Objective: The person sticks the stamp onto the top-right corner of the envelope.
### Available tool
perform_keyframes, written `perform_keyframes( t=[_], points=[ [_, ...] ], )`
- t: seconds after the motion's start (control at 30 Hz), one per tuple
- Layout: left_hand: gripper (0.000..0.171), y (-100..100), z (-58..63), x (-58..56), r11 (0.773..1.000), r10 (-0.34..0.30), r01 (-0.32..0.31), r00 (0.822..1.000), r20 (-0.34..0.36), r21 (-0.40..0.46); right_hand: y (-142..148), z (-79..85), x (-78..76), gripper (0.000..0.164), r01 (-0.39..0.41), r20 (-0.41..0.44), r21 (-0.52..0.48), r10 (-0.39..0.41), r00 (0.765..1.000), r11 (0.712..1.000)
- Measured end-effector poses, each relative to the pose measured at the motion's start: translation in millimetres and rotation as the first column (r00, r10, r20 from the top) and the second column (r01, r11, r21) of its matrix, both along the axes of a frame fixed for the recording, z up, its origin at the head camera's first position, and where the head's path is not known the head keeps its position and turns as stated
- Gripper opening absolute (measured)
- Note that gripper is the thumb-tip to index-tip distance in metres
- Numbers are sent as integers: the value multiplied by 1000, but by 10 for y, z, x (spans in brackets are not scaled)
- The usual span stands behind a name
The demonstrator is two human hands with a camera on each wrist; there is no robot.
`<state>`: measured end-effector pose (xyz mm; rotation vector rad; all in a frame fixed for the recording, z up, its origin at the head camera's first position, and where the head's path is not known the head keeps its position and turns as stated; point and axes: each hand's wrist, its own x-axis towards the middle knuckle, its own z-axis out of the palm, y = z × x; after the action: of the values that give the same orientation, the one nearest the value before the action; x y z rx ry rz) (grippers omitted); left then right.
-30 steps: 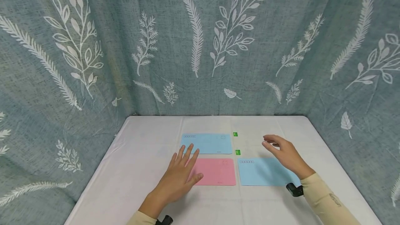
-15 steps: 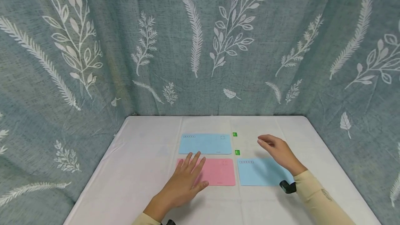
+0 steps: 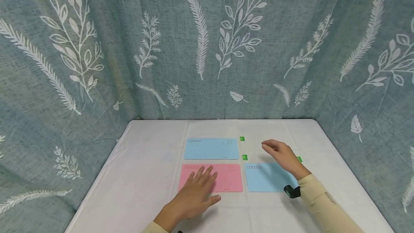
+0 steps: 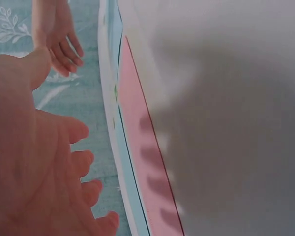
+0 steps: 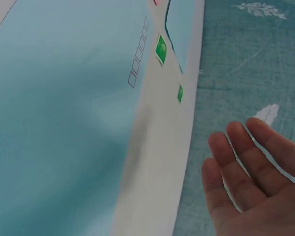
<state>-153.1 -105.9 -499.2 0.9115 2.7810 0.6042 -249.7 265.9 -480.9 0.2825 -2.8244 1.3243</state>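
Observation:
In the head view my left hand (image 3: 195,195) hovers with spread fingers over the near left part of a pink envelope (image 3: 228,179). Its shadow falls across the pink paper in the left wrist view, and the palm (image 4: 24,162) holds nothing. My right hand (image 3: 284,158) hangs above the far edge of a blue envelope (image 3: 263,181), fingers loosely bent. The right wrist view shows those fingers (image 5: 241,167) with nothing in them. Another blue envelope (image 3: 211,149) lies behind the pink one. Small green stamp-like squares lie nearby: one (image 3: 242,138) far back, one (image 3: 244,157) nearer.
A third green square (image 3: 299,159) peeks out beside the right wrist, partly covered. White cloth (image 3: 145,168) covers the table. Blue-green curtains (image 3: 207,92) with white leaf prints stand behind and at both sides. Each wrist carries a small black camera (image 3: 292,191).
My left hand has moved back toward me and slightly right, off the rear blue envelope. My right hand has drifted left, uncovering a green square. The envelopes keep their arrangement.

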Motion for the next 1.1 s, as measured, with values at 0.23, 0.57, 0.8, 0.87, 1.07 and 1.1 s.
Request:
perform_keyframes(
  t=[0.23,0.57,0.8,0.87,1.07,1.1],
  points=[
    [82,68,-51,30,999,-1,3,999,34,-46,-25,-113,-56,49,7,6,-9,-7,1000,1000],
    [82,158,-57,52,991,-30,38,998,60,-130,-81,-219,-165,34,-26,8,-47,26,1000,999],
    [84,208,-86,51,987,-33,45,996,81,-153,-152,-221,-217,27,-9,16,-45,10,1000,999],
    [84,216,-104,46,987,-37,50,995,88,-153,-174,-232,-234,27,-3,23,-51,4,1000,999],
    [84,230,-115,47,985,-50,65,994,96,-161,-247,-276,-293,24,13,38,-49,-11,999,999],
    [84,233,-108,52,984,-50,65,994,94,-165,-256,-286,-303,24,16,40,-44,-14,999,999]
  ],
)
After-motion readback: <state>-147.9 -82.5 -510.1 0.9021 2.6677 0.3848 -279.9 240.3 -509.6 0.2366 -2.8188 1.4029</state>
